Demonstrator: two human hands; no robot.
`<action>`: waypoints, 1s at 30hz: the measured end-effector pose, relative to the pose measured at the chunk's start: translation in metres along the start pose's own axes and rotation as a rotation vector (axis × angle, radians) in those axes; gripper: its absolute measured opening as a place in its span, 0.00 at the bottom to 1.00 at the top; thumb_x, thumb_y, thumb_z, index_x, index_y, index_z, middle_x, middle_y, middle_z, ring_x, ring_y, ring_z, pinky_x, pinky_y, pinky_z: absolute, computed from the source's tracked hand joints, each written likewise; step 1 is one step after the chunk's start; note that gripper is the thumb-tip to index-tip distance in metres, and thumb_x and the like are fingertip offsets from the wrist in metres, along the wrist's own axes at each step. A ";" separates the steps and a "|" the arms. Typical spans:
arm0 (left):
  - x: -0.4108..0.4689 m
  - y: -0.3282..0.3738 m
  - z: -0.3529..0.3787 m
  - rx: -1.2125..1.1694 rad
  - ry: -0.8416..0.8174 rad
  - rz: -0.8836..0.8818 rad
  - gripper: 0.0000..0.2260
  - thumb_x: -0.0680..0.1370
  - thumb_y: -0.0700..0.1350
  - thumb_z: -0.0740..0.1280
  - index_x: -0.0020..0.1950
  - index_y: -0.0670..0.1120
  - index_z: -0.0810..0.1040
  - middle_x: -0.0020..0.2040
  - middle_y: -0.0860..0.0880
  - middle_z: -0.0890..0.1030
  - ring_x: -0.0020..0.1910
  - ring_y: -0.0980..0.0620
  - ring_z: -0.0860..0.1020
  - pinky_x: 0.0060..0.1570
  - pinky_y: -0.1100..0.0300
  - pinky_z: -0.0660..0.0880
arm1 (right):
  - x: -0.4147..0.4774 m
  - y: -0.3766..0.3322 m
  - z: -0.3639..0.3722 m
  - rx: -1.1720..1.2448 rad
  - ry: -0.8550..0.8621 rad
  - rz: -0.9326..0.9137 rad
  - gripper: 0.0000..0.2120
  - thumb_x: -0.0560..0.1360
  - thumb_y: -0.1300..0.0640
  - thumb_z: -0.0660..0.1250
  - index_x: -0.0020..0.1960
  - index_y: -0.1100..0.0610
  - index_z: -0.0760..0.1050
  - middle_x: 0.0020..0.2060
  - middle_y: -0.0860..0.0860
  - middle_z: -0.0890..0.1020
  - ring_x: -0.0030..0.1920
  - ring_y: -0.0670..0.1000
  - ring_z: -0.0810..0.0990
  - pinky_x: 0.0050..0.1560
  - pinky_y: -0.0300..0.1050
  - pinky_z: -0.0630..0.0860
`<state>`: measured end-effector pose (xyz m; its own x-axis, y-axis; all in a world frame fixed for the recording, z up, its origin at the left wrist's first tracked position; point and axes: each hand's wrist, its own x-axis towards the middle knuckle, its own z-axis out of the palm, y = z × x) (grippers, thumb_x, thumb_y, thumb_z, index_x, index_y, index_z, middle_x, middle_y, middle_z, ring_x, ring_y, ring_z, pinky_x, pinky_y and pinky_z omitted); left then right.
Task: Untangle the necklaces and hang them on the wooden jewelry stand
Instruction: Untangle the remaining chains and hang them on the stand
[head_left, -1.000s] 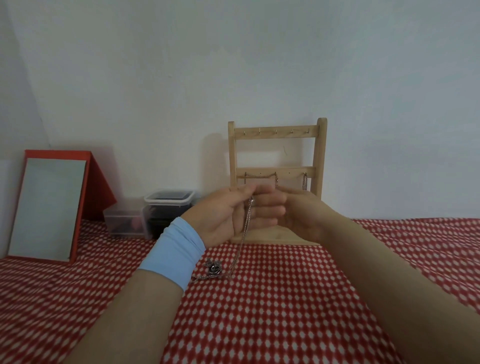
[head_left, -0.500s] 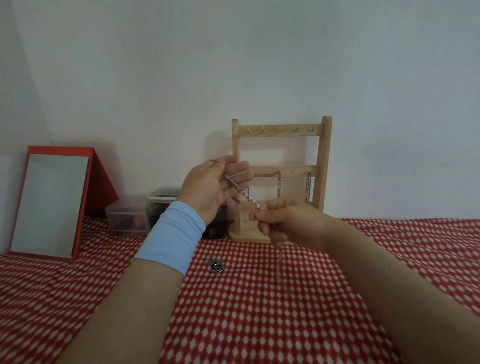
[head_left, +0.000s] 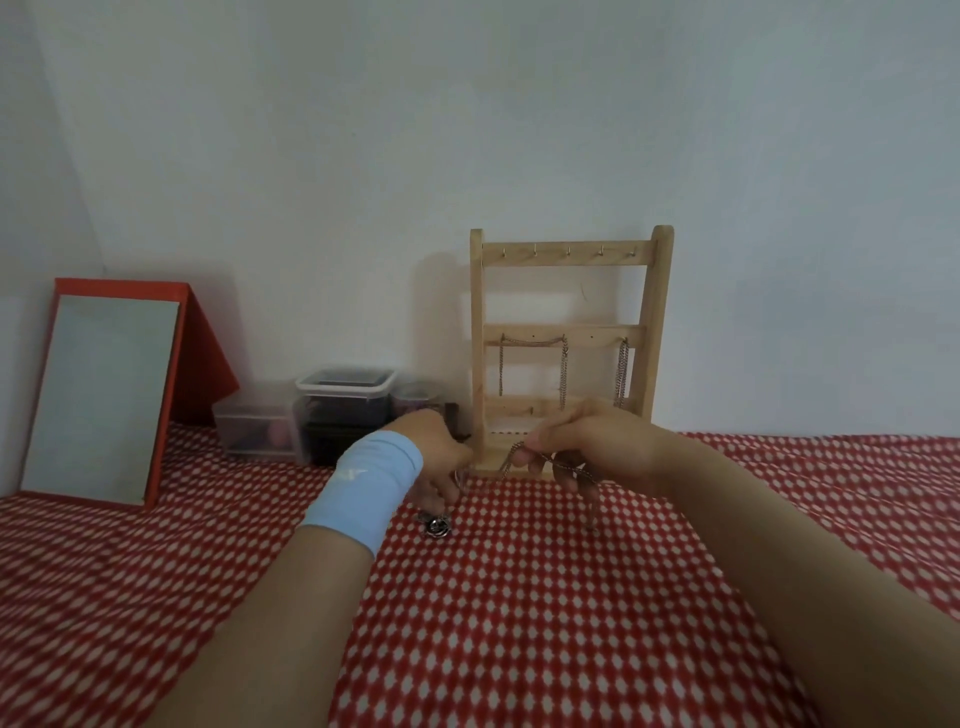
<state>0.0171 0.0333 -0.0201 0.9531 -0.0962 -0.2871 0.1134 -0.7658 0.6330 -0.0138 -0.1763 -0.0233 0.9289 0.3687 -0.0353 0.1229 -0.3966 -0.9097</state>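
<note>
- Head view: the right grip is curled round a thin silver necklace, thumb and fingers pinching the chain, which loops out on both sides of the fingers.
- The left grip sits just to the left of the right one, fingers pointing down. It seems to pinch the same necklace at its far end, though blur hides the exact hold.
- The necklace's pendant lies just below the left grip, on the red checked cloth of the table.
- A light blue wristband wraps the left wrist, right behind that grip.
- The wooden stand is upright just beyond both grips, against the wall, its base partly hidden by them.
- Two hung chains drop from the stand's middle rail, above the right grip.
- Far left of the left grip leans a red-framed mirror; between it and the stand sit plastic boxes.
</note>
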 end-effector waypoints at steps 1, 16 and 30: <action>-0.001 0.002 -0.004 0.168 0.085 0.059 0.14 0.80 0.49 0.64 0.47 0.38 0.79 0.35 0.46 0.84 0.29 0.50 0.81 0.34 0.60 0.78 | 0.000 -0.001 0.001 -0.020 0.016 -0.016 0.12 0.82 0.55 0.66 0.48 0.58 0.87 0.42 0.52 0.86 0.32 0.50 0.75 0.30 0.43 0.70; -0.013 0.011 -0.002 -0.012 0.040 0.516 0.12 0.81 0.52 0.65 0.44 0.49 0.83 0.29 0.57 0.78 0.34 0.51 0.77 0.40 0.55 0.78 | 0.002 0.000 0.006 -0.043 0.126 -0.039 0.09 0.79 0.55 0.70 0.48 0.59 0.87 0.42 0.54 0.87 0.31 0.51 0.78 0.30 0.43 0.76; -0.015 0.014 -0.007 -0.327 0.201 0.587 0.11 0.84 0.45 0.58 0.43 0.47 0.75 0.26 0.54 0.69 0.24 0.56 0.68 0.26 0.62 0.69 | 0.013 -0.002 -0.004 -0.283 0.157 -0.014 0.10 0.77 0.68 0.67 0.41 0.57 0.73 0.44 0.55 0.87 0.35 0.47 0.83 0.37 0.43 0.81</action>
<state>0.0066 0.0285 -0.0026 0.9125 -0.2919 0.2866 -0.3871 -0.3898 0.8356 -0.0004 -0.1741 -0.0203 0.9661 0.2508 0.0609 0.2082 -0.6181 -0.7580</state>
